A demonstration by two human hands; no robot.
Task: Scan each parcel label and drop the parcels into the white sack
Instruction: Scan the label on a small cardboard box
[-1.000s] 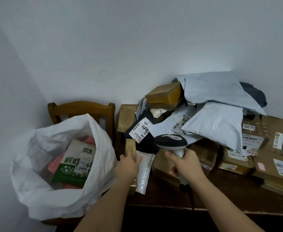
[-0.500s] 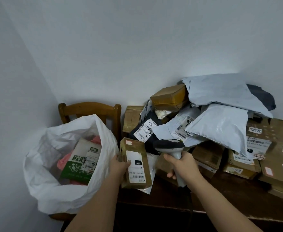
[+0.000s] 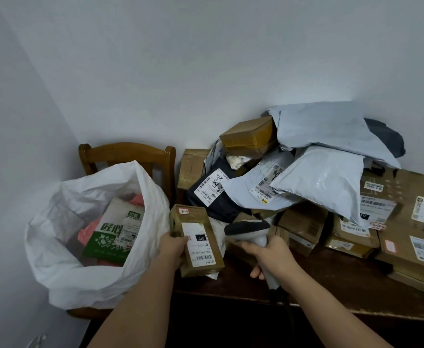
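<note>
Two hands worked at the near edge of a dark wooden surface point(image 3: 331, 292). Left hand point(image 3: 172, 247), fingers curled round the left edge, gripped a small brown cardboard parcel point(image 3: 196, 241) held upright, its white shipping label point(image 3: 198, 244) facing the camera, a small pink sticker point(image 3: 183, 211) near its top. Right hand point(image 3: 273, 257) closed round the grip of a grey handheld barcode scanner point(image 3: 251, 232), its dark head just right of the parcel. White sack point(image 3: 62, 247) stood open on a wooden chair point(image 3: 128, 153) left of the parcel, touching the left hand, and held a green-and-white package point(image 3: 113, 234) over pink items. Cardboard boxes and grey poly mailers point(image 3: 321, 179) lay heaped against the wall at right.
</note>
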